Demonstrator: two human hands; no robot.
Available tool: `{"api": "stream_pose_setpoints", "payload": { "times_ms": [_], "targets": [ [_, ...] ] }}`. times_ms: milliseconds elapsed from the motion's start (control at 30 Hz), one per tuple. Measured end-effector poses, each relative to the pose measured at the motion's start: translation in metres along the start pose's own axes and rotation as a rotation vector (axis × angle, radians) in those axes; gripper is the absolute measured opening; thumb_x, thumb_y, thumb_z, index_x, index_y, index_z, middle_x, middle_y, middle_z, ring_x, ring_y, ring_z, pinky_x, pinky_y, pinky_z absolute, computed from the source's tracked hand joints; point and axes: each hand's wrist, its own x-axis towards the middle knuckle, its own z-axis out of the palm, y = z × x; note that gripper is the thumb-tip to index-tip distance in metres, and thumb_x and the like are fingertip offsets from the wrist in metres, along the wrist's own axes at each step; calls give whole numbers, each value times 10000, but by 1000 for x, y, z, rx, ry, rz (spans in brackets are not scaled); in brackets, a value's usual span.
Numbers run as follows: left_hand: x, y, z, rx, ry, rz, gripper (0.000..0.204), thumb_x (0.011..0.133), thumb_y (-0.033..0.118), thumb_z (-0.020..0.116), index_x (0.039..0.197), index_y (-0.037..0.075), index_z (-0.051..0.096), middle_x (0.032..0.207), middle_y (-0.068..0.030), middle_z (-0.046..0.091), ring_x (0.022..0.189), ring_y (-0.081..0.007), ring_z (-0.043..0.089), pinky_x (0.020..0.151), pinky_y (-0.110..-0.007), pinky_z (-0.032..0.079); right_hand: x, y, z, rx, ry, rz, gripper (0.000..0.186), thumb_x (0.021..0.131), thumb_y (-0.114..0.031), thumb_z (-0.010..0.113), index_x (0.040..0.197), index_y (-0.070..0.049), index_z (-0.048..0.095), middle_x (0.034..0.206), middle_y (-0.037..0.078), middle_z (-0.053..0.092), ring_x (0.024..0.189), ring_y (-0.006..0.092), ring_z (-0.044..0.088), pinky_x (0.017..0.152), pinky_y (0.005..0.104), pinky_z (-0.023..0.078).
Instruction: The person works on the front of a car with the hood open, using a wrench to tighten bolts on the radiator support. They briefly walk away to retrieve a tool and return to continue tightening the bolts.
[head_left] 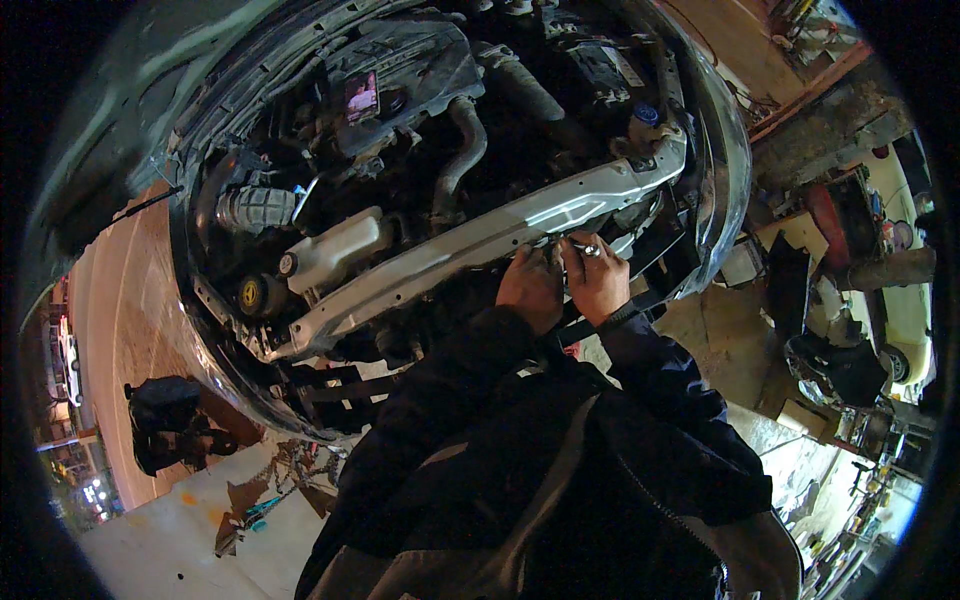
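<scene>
Both of my hands meet at the front edge of the pale metal crossbar (pixel 470 242) that spans an open car engine bay. My left hand (pixel 532 288) is closed, its fingertips pressed in at the bar's lower edge; what they grip is hidden. Right beside it, my right hand (pixel 598 280) is curled too, with a small shiny metal piece (pixel 592 250) showing at its fingers. That piece looks like the end of a tool, but its kind is unclear. The fingertips of both hands almost touch.
Behind the bar stand a whitish plastic reservoir (pixel 340 250), a black cap with a yellow mark (pixel 262 295), a curved hose (pixel 462 160) and the engine cover (pixel 420 70). A lit phone-like screen (pixel 362 97) rests there. Black car parts (pixel 835 365) lie at right; a dark bag (pixel 165 420) sits lower left.
</scene>
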Motion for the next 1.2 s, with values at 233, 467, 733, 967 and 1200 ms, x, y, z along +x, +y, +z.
{"api": "stream_pose_setpoints", "payload": {
  "times_ms": [233,467,733,967,1200],
  "targets": [
    [0,4,1,103,73,-22,488,894,139,555,1306,-114,619,1092,-229,730,1161,-348,641,1137,-463,400,12,40,10,272,47,306,214,1047,-221,685,1036,-7,679,755,143,741,667,296,742,611,386,572],
    [7,9,-5,69,-50,-80,534,935,133,524,1396,-134,557,1112,-226,729,1170,-345,635,1155,-448,376,37,80,4,1022,-71,951,299,1037,-246,697,1102,39,637,910,152,741,770,282,768,699,426,668],
    [4,6,-6,142,-114,-31,554,944,156,556,1413,-138,550,1195,-260,714,1252,-382,611,1201,-479,361,14,42,-17,431,71,380,197,1079,-155,639,1103,40,650,872,112,766,786,185,770,693,320,621],
    [3,3,-2,107,28,11,567,935,178,540,1383,-170,552,1089,-246,745,1148,-361,664,1187,-486,358,3,21,-4,102,60,84,153,1021,-146,717,1064,-7,670,826,146,746,749,278,773,646,371,597],
    [3,2,5,100,-46,-26,599,932,185,538,1412,-173,533,1131,-247,749,1219,-364,656,1190,-491,353,0,9,-8,68,104,59,118,978,-127,741,1016,-30,684,944,157,735,758,351,734,634,425,585]
  ]
}}
